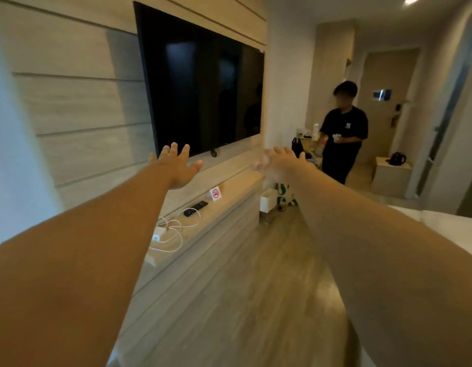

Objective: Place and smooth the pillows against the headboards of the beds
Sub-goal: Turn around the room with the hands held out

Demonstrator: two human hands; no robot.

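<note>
Both my arms stretch straight out in front of me toward the wall with the television. My left hand is open, fingers spread, holding nothing. My right hand is also open with fingers apart and empty, slightly blurred. No pillow and no headboard are in view. Only a white corner of a bed shows at the right edge.
A black wall television hangs above a long shelf with a remote, a no-smoking sign and white cables. A person in black stands at the back right near a door. Wooden floor runs between shelf and bed.
</note>
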